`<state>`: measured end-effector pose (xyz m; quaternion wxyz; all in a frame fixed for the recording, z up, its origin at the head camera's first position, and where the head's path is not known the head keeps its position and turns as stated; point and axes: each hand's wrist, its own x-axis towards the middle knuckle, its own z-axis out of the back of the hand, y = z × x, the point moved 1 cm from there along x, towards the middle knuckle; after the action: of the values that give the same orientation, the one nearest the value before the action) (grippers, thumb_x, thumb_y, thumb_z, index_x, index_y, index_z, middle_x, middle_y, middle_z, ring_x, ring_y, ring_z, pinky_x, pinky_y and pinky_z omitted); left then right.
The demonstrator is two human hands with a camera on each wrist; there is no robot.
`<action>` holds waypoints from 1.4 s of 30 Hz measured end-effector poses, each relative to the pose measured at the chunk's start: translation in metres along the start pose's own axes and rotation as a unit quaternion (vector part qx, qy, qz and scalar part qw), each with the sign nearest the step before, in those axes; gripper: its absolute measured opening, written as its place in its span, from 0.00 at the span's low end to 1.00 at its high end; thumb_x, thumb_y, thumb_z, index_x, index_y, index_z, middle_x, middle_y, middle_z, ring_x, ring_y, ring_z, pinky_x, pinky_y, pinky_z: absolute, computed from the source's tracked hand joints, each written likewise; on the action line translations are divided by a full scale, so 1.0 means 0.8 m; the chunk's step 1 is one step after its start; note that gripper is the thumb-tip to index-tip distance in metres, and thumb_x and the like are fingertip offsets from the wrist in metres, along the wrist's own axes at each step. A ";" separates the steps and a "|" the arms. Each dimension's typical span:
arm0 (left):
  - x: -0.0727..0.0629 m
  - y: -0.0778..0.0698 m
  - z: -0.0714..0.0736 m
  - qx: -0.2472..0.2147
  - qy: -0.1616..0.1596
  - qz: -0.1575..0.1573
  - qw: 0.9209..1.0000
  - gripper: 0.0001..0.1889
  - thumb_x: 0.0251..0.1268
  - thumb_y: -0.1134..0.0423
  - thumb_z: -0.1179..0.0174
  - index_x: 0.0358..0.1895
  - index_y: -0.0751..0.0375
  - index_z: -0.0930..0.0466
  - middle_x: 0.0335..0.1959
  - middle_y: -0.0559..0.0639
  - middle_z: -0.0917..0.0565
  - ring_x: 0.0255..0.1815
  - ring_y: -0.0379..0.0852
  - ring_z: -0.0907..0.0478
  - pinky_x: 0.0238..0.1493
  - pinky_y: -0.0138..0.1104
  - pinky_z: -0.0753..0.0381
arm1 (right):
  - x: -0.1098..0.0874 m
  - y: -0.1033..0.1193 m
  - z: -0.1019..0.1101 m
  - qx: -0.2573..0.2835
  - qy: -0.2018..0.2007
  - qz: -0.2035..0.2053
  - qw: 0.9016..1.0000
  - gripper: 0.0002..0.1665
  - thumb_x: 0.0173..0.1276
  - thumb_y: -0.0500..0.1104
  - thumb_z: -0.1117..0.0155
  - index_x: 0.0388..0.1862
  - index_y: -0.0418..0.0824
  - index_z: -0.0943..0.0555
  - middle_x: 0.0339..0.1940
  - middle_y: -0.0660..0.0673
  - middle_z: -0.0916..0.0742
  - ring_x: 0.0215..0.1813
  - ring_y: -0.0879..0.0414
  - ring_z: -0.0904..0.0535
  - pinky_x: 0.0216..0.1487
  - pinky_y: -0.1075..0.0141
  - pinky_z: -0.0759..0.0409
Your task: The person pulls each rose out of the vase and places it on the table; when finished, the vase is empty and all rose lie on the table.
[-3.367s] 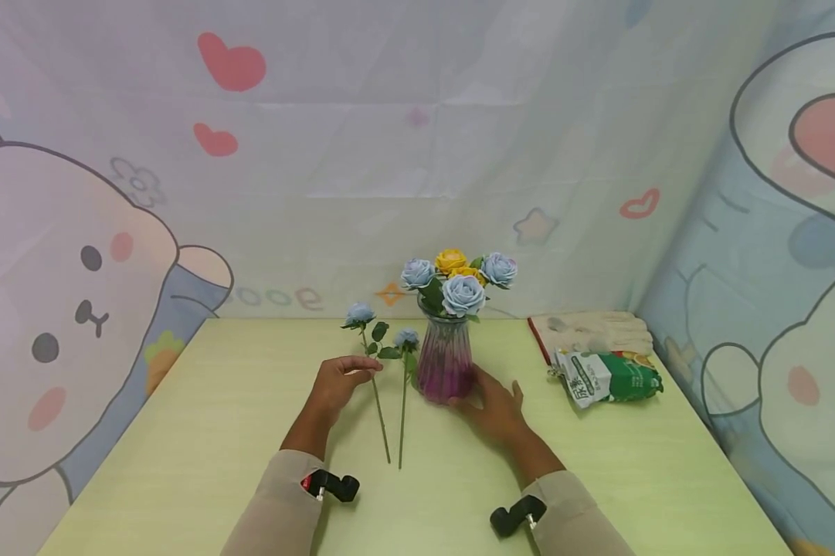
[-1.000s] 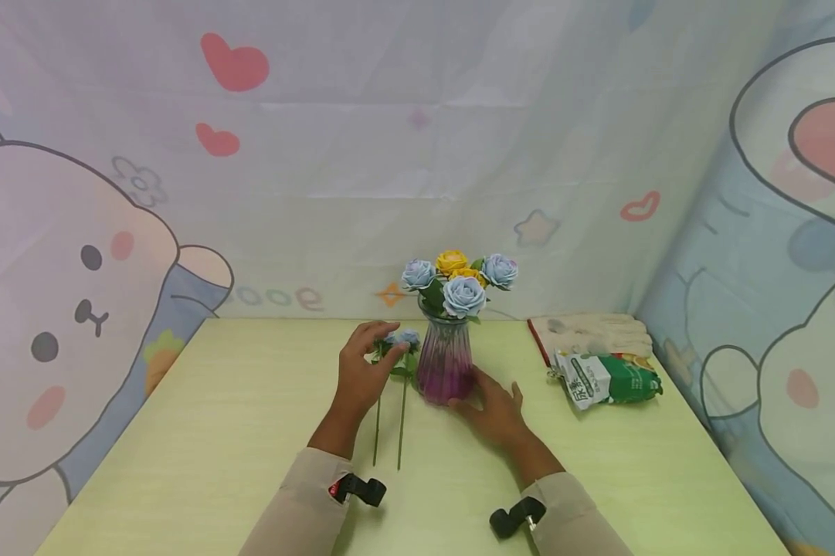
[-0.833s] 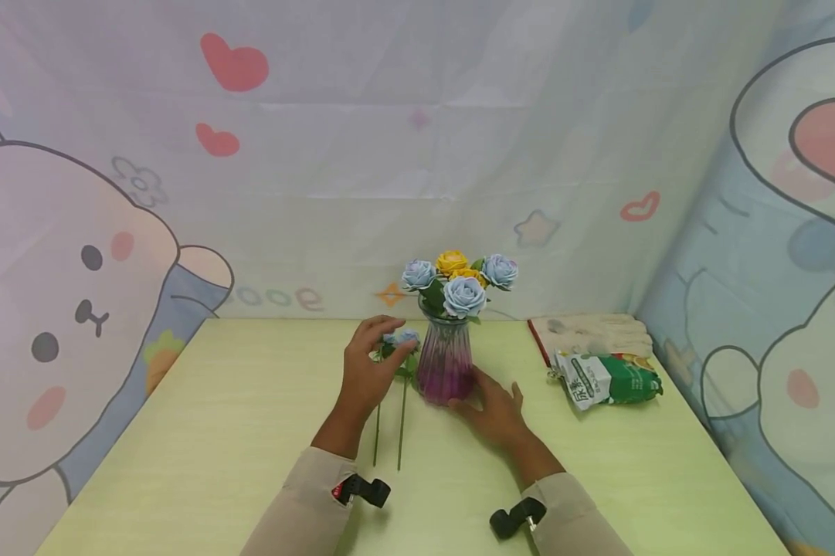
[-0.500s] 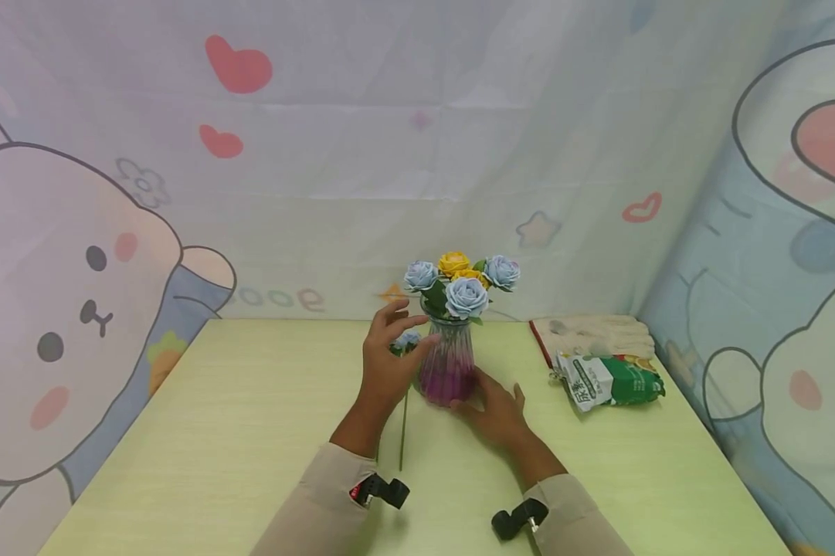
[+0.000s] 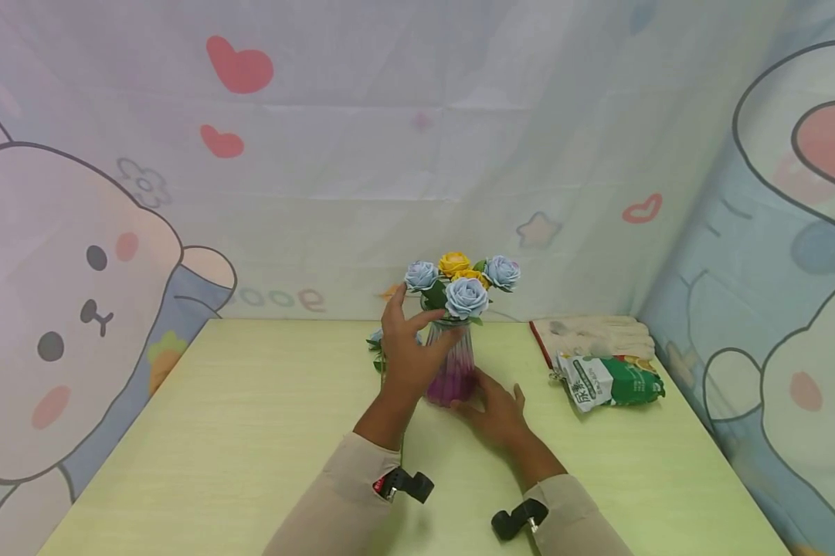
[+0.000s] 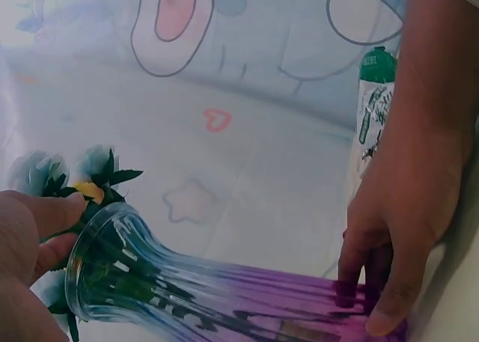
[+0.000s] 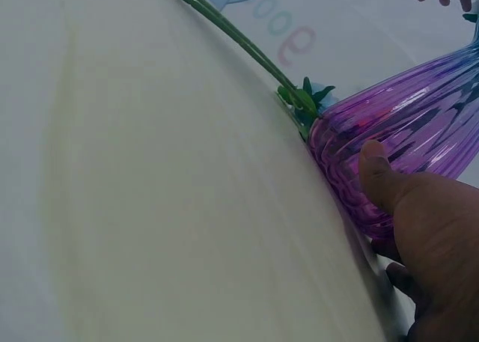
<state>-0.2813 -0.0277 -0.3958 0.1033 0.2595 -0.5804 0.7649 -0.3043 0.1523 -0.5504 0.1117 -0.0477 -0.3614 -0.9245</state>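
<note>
A glass vase (image 5: 452, 363), clear above and purple below, stands upright with several blue roses (image 5: 466, 298) and yellow roses (image 5: 454, 263) in it. My right hand (image 5: 497, 409) holds it low on the right; in the right wrist view the thumb lies against its ribbed purple wall (image 7: 404, 125). My left hand (image 5: 409, 355) is at the vase's neck, fingers apart and slightly bent, just under the flower heads. In the left wrist view its fingertips are close to the rim (image 6: 78, 263). Behind this hand lie two loose roses (image 5: 375, 338), mostly hidden; their green stems (image 7: 236, 35) show in the right wrist view.
On the right of the pale yellow-green table (image 5: 250, 432) lies a green and white packet (image 5: 608, 380) before a pale glove (image 5: 598, 336) with a red cuff edge. A printed cloth (image 5: 361, 154) hangs close behind.
My left hand has laid a blue rose beside the other loose one, let it go and moved right to the vase's neck. My right hand has stayed at the vase's base.
</note>
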 end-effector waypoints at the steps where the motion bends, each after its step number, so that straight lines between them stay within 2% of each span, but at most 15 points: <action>1: 0.000 -0.001 -0.002 0.001 -0.006 0.006 1.000 0.17 0.61 0.55 0.21 0.48 0.62 0.05 0.88 0.60 0.39 0.90 0.69 0.49 0.82 0.76 0.51 | 0.000 0.001 0.000 0.000 0.001 -0.001 1.000 0.51 0.77 0.66 0.31 0.88 0.43 0.35 0.84 0.41 0.24 0.85 0.39 0.29 0.84 0.21 0.65; 4: -0.002 -0.005 -0.007 0.006 -0.028 0.021 0.999 0.17 0.61 0.54 0.21 0.47 0.62 0.05 0.87 0.61 0.37 0.89 0.70 0.50 0.81 0.78 0.54 | -0.001 0.002 0.001 0.002 0.002 -0.003 1.000 0.51 0.77 0.65 0.30 0.88 0.44 0.35 0.84 0.42 0.24 0.85 0.39 0.29 0.84 0.22 0.65; 10: -0.002 -0.014 -0.016 0.018 -0.064 0.038 0.997 0.15 0.60 0.54 0.18 0.43 0.61 0.04 0.85 0.59 0.34 0.88 0.70 0.47 0.79 0.77 0.52 | 0.000 0.000 -0.001 0.000 0.003 -0.009 1.000 0.51 0.77 0.64 0.29 0.88 0.44 0.35 0.85 0.42 0.24 0.85 0.39 0.29 0.84 0.22 0.66; 18: 0.003 -0.009 -0.029 0.028 -0.105 0.060 0.992 0.13 0.57 0.54 0.15 0.37 0.60 0.04 0.82 0.58 0.28 0.86 0.68 0.41 0.80 0.74 0.49 | 0.003 -0.006 -0.005 -0.007 -0.004 -0.008 1.000 0.51 0.76 0.64 0.29 0.88 0.42 0.34 0.83 0.41 0.22 0.84 0.39 0.27 0.84 0.22 0.64; 22: 0.002 -0.009 -0.033 0.028 -0.128 0.043 0.991 0.11 0.59 0.57 0.18 0.35 0.62 0.05 0.79 0.59 0.25 0.84 0.69 0.39 0.78 0.74 0.48 | 0.004 -0.008 -0.005 -0.006 -0.003 -0.007 1.000 0.52 0.76 0.65 0.29 0.88 0.41 0.34 0.83 0.41 0.23 0.84 0.39 0.27 0.84 0.22 0.64; 28: 0.005 -0.003 -0.034 0.026 -0.153 -0.019 0.988 0.06 0.64 0.65 0.26 0.37 0.66 0.06 0.74 0.62 0.24 0.79 0.69 0.36 0.73 0.70 0.42 | 0.003 -0.008 -0.004 -0.016 0.004 -0.006 1.000 0.52 0.77 0.65 0.30 0.88 0.40 0.35 0.85 0.40 0.25 0.85 0.38 0.29 0.84 0.22 0.63; 33: 0.013 0.001 -0.023 -0.039 -0.146 -0.056 0.987 0.07 0.74 0.67 0.30 0.45 0.69 0.09 0.63 0.63 0.28 0.65 0.59 0.34 0.67 0.56 0.32 | 0.003 -0.008 -0.004 -0.027 0.005 0.000 1.000 0.53 0.77 0.66 0.31 0.88 0.40 0.36 0.85 0.40 0.26 0.86 0.39 0.30 0.84 0.22 0.62; 35: 0.016 0.001 -0.017 -0.065 -0.137 -0.050 0.987 0.10 0.77 0.63 0.31 0.50 0.67 0.10 0.58 0.59 0.31 0.60 0.54 0.35 0.63 0.49 0.30 | 0.002 -0.008 -0.003 -0.028 0.002 0.003 1.000 0.53 0.77 0.66 0.31 0.88 0.39 0.36 0.85 0.39 0.25 0.86 0.38 0.30 0.83 0.21 0.61; 37: 0.018 -0.001 -0.011 -0.082 -0.128 -0.037 0.988 0.12 0.80 0.60 0.33 0.56 0.65 0.12 0.56 0.56 0.33 0.56 0.51 0.31 0.57 0.41 0.28 | 0.002 -0.008 -0.004 -0.029 0.001 0.005 1.000 0.53 0.77 0.66 0.31 0.88 0.38 0.35 0.85 0.38 0.25 0.85 0.37 0.29 0.83 0.21 0.60; 39: 0.020 -0.001 -0.006 -0.100 -0.116 -0.021 0.988 0.15 0.83 0.59 0.36 0.63 0.64 0.15 0.57 0.55 0.32 0.50 0.53 0.23 0.52 0.35 0.26 | 0.001 -0.008 -0.004 -0.031 -0.001 0.006 1.000 0.53 0.77 0.66 0.31 0.87 0.38 0.35 0.84 0.38 0.25 0.85 0.37 0.29 0.83 0.20 0.59; 42: 0.022 -0.003 0.002 -0.129 -0.083 0.000 0.988 0.18 0.87 0.59 0.42 0.70 0.64 0.23 0.63 0.58 0.31 0.40 0.61 0.14 0.40 0.30 0.22 | 0.001 -0.007 -0.003 -0.031 0.001 0.003 1.000 0.53 0.77 0.66 0.31 0.87 0.37 0.35 0.84 0.37 0.25 0.85 0.36 0.29 0.83 0.20 0.60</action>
<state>-0.2948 -0.0308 -0.3846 0.0868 0.3068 -0.6806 0.6596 -0.3064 0.1543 -0.5560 0.1135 -0.0518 -0.3324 -0.9348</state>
